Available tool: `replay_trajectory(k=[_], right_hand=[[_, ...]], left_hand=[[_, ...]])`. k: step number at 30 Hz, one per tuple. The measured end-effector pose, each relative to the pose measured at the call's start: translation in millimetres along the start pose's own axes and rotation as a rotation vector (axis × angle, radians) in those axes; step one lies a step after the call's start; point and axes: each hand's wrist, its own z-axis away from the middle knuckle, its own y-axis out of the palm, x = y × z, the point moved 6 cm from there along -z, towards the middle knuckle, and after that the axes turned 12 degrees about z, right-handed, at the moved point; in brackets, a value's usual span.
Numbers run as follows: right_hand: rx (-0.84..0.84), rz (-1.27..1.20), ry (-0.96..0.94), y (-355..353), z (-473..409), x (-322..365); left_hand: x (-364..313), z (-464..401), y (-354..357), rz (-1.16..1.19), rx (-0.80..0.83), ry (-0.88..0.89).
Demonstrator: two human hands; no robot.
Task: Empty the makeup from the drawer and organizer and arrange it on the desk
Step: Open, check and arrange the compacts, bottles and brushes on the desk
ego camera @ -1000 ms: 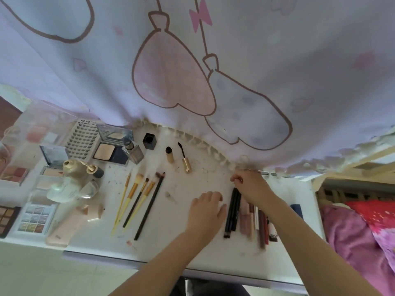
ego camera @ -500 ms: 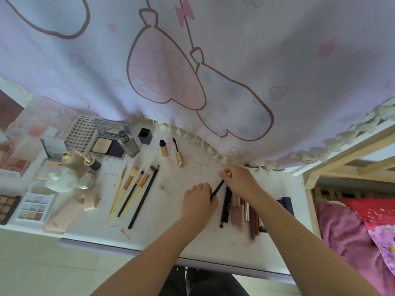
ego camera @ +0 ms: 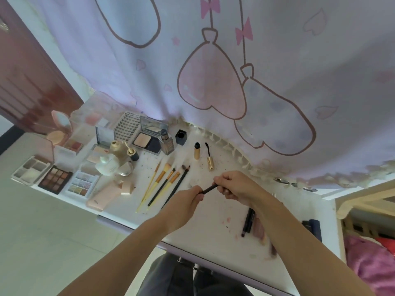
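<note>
A thin dark pencil (ego camera: 208,189) is held above the desk (ego camera: 215,212), stretched between the two hands. The left hand (ego camera: 188,201) curls round its lower end, thumb and fingers closed on it, and the right hand (ego camera: 235,185) pinches the upper end with its fingers bent over the tip. Only the short stretch between the hands shows.

Just left of the hands, a row of brushes (ego camera: 164,184) lies fanned on the desk, most with yellow handles and one long black. Behind the hands lie a small gold tube (ego camera: 196,151) and a mascara wand (ego camera: 209,159), side by side and apart. To the right, partly hidden under the right forearm, a cluster of dark and pinkish pencils (ego camera: 251,223) lies near the desk's front edge.

Farther left sit bottles (ego camera: 113,159), an open powder compact (ego camera: 147,142), and eyeshadow palettes (ego camera: 56,176). A printed curtain (ego camera: 213,82) hangs behind the desk.
</note>
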Motion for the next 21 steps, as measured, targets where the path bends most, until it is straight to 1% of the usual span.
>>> replay_trajectory(k=[1, 2, 4, 5, 6, 7, 10, 11, 13, 15, 17, 21], right_hand=[[-0.015, -0.022, 0.013, -1.0, -1.2, -1.8], [-0.076, -0.063, 0.034, -12.1, -2.8, -5.9], [-0.281, -0.138, 0.062, -53.8, 0.0, -13.2], [-0.356, -0.140, 0.057, -71.9, 1.7, -15.4], [-0.377, -0.124, 0.042, -79.0, 2.0, -15.4], [-0.351, -0.096, 0.031, -74.7, 1.4, -13.6], [-0.225, 0.032, 0.041, -26.6, -9.5, -13.7], [-0.230, 0.048, 0.045, -16.5, -12.6, -13.3], [-0.298, 0.007, 0.066, -12.9, -16.1, -17.3], [-0.343, -0.049, 0.091, -17.5, -16.8, -23.1], [-0.350, -0.066, 0.114, -18.0, -16.4, -27.7], [-0.345, -0.027, 0.168, -12.3, -19.4, -34.0]], left_hand=[[7.2, 4.4, -2.6, -0.009, 0.013, -0.016], [19.4, 11.2, -6.2, -0.004, 0.013, -0.053], [47.9, 33.7, -13.6, 0.047, -0.041, -0.152], [57.0, 46.2, -15.6, 0.095, -0.080, -0.196], [61.0, 53.1, -14.9, 0.140, -0.109, -0.215], [60.0, 54.2, -10.3, 0.165, -0.128, -0.214], [43.4, 32.4, 11.4, 0.213, -0.145, -0.219], [42.5, 23.1, 16.6, 0.229, -0.145, -0.240], [45.7, 8.5, 21.8, 0.219, -0.160, -0.284], [48.9, -1.8, 25.5, 0.175, -0.166, -0.333], [44.7, -12.5, 27.7, 0.098, -0.167, -0.352], [32.3, -34.5, 32.0, -0.172, -0.124, -0.334]])
